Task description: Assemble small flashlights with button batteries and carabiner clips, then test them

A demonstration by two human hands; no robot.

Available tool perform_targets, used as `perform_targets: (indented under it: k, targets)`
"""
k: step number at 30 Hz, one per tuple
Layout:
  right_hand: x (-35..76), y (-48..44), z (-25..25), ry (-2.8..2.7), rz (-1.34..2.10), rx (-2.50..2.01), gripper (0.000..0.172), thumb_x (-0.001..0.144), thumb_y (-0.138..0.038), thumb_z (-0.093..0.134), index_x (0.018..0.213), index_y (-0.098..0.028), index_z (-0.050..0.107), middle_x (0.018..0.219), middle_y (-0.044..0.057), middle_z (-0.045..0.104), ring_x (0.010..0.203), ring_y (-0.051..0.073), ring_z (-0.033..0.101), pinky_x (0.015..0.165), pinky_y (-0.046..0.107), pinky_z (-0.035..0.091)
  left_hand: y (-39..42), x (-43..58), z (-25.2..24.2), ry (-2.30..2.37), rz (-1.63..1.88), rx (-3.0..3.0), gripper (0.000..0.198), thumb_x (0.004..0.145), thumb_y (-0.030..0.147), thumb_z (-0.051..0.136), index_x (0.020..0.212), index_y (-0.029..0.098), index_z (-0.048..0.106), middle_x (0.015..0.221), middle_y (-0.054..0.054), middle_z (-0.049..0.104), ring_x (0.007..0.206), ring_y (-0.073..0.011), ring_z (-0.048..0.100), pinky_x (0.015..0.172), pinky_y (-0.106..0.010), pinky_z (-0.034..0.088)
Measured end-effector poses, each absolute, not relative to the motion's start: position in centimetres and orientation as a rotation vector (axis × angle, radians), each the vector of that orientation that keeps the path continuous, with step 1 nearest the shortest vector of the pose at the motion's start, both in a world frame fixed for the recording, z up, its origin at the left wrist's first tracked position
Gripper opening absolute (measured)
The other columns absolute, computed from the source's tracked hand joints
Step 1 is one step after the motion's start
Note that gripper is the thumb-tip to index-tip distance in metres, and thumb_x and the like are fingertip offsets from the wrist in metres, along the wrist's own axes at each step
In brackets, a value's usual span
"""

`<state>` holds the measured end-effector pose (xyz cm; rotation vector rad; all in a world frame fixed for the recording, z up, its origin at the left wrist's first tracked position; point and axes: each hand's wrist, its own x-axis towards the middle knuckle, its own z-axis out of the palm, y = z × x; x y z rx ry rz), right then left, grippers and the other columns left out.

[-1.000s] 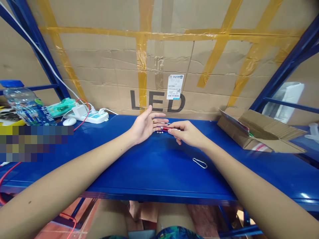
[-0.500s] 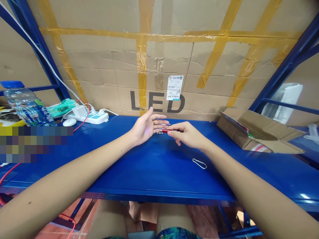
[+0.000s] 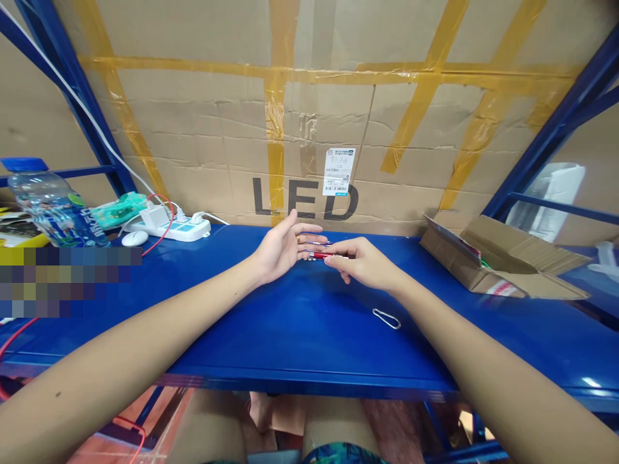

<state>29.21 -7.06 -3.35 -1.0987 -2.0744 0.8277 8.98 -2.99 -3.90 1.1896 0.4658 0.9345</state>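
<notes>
My left hand (image 3: 285, 248) lies open, palm up, on the blue metal shelf (image 3: 309, 348), fingers stretched to the right. My right hand (image 3: 363, 262) pinches a small red cylinder with silver ends (image 3: 323, 255) and holds its left end against the fingertips of my left hand. A silver carabiner clip (image 3: 386, 318) lies on the shelf in front of my right wrist.
A taped cardboard wall marked "LED" (image 3: 309, 129) backs the shelf. An open cardboard box (image 3: 503, 254) sits at the right. At the left stand a water bottle (image 3: 51, 206), a white power strip with red cable (image 3: 171, 225), a white mouse (image 3: 134, 238) and a green packet (image 3: 116, 207).
The small silver pieces seen on the shelf beside the cylinder a second ago no longer show. Both hands stay nearly still, the red cylinder shifted slightly toward my left fingertips.
</notes>
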Motion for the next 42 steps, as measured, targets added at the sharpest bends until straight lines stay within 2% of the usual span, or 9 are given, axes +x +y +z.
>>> perform_targets:
  k: [7,12,18,23,29,42]
  targets:
    - [29.13,-6.90,-3.55,-2.081,0.838,-1.110,0.035,0.088,-0.035,0.058,0.110,-0.014,0.075,0.059,-0.003,0.053,0.044,0.009,0.047,0.048,0.024,0.040,-3.02,9.06,-4.02,0.467,0.934,1.191,0.064,0.087,0.068,0.048,0.108,0.010,0.068,0.108,-0.019,0.070,0.103,-0.0299,0.064,0.088,-0.039,0.046]
    - [28.90,-7.10,-3.40,-2.079,0.845,-1.158,0.029,0.085,-0.033,0.059,0.099,-0.012,0.074,0.056,-0.004,0.053,0.043,0.010,0.048,0.047,0.024,0.040,-2.93,9.04,-4.06,0.468,0.934,1.200,0.066,0.087,0.069,0.048,0.108,0.010,0.067,0.108,-0.019,0.070,0.101,-0.0294,0.065,0.087,-0.039,0.046]
    - [28.97,-7.36,-3.13,-2.128,0.815,-1.143,0.033,0.091,-0.033,0.050,0.108,-0.013,0.071,0.049,-0.005,0.053,0.043,0.012,0.049,0.049,0.024,0.040,-2.84,8.99,-4.04,0.460,0.920,1.212,0.064,0.088,0.069,0.046,0.107,0.011,0.067,0.107,-0.017,0.070,0.100,-0.0277,0.065,0.085,-0.037,0.047]
    - [28.80,-7.26,-3.34,-2.065,0.843,-1.110,0.030,0.088,-0.037,0.055,0.101,-0.015,0.070,0.054,-0.005,0.052,0.042,0.011,0.047,0.047,0.025,0.039,-2.79,8.99,-4.16,0.458,0.924,1.218,0.065,0.088,0.069,0.045,0.107,0.011,0.067,0.107,-0.017,0.070,0.099,-0.0278,0.065,0.086,-0.038,0.047]
    - [28.53,-7.34,-2.97,-1.933,0.741,-1.144,0.022,0.083,-0.033,0.057,0.083,-0.015,0.069,0.053,-0.004,0.051,0.045,0.010,0.043,0.048,0.025,0.033,-2.82,8.99,-4.15,0.461,0.914,1.200,0.064,0.090,0.068,0.044,0.108,0.011,0.067,0.108,-0.018,0.070,0.097,-0.0271,0.065,0.086,-0.039,0.048]
    - [28.53,-7.47,-2.81,-1.978,0.662,-1.179,0.022,0.082,-0.033,0.056,0.077,-0.015,0.068,0.054,-0.003,0.051,0.051,0.011,0.043,0.053,0.027,0.032,-2.85,8.95,-4.14,0.467,0.914,1.216,0.066,0.089,0.070,0.043,0.109,0.011,0.067,0.109,-0.019,0.070,0.098,-0.0281,0.065,0.084,-0.038,0.049]
